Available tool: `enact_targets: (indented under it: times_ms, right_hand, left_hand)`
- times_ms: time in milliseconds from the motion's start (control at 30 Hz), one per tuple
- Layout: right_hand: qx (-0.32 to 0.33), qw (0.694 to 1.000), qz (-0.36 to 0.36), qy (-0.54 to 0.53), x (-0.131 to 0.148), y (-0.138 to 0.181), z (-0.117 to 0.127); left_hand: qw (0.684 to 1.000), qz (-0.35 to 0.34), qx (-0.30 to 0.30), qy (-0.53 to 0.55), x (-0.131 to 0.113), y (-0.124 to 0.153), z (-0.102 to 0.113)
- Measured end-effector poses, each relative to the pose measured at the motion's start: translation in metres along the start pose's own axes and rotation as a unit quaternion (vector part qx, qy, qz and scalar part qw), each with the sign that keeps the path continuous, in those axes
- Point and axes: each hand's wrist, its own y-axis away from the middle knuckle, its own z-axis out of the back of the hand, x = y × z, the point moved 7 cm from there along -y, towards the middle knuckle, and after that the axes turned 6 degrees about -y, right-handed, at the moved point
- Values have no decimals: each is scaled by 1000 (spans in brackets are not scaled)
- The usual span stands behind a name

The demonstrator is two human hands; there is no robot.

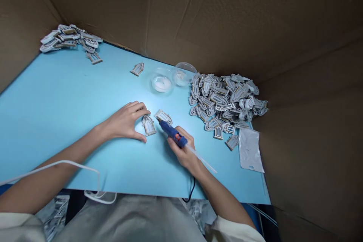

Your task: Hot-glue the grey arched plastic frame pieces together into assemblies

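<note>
My right hand [183, 149] is wrapped round a blue hot glue gun [172, 132] with a white glue stick [202, 158] out of its back end. Its nozzle is over the near end of a small arched window-shaped piece [164, 116], grey-white with a brownish edge. A second arched piece [149, 125] lies flat beside it to the left. Around that second piece my left hand [129, 121] is open, thumb and fingers apart, fingertips close to its top and the thumb near its lower corner. Whether they touch it I cannot tell.
Two clear plastic cups [161, 83] stand near the back edge, one holding something white. A large heap of arched pieces [227, 98] lies right, a smaller pile [68, 38] far left. A plastic bag [251, 149], a white cable [70, 162] and cardboard walls [176, 15] surround the blue tabletop [113, 166].
</note>
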Motion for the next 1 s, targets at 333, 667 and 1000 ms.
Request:
enact_targets:
  times_ms: [333,667,1000]
  right_hand:
    - [70,993,15,92,7,-2,-25]
    - [62,993,-8,96,9,-7,-27]
    - [70,993,-21,94,7,-8,-28]
  left_hand:
    - [1000,-1,4,-18,0,-1,0]
    - [1000,16,1,4,2,-2,-3]
    - [1000,19,8,6,2,-3,-5]
